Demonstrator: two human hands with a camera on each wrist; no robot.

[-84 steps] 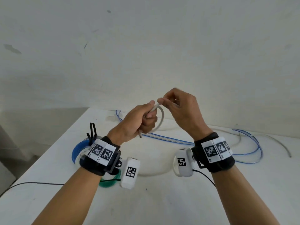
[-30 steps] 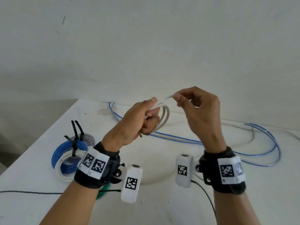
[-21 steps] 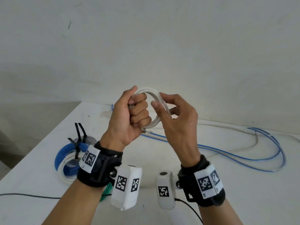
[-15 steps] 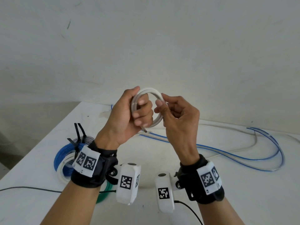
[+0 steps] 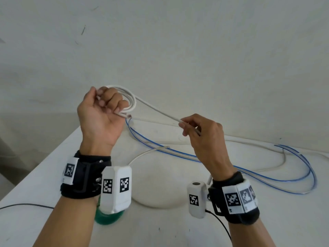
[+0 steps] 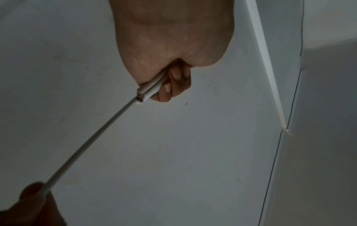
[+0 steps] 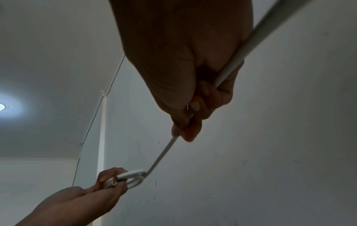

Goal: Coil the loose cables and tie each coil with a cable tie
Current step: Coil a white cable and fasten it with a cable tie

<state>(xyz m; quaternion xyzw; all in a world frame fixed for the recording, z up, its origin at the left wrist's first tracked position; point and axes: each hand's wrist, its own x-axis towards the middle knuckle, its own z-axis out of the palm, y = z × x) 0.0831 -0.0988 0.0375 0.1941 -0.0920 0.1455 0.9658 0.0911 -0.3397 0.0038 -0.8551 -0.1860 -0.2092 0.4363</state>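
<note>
A person's left hand (image 5: 99, 111) is raised above a white table (image 5: 169, 227), fingers curled around a small white cable coil (image 5: 130, 102), apparently to keep the finished loops from springing open. The right hand (image 5: 203, 134) pinches the trailing white cable (image 5: 158, 111) lower and to the right, drawing it straight, probably for the next wrap.

head looks down; wrists close, facing upward.

My left hand (image 5: 99, 118) grips a small coil of white round cable (image 5: 130, 102) above the white table (image 5: 169, 227); my right hand (image 5: 204, 138) pinches its straight run, with blue cables (image 5: 267, 178) lying behind.
</note>
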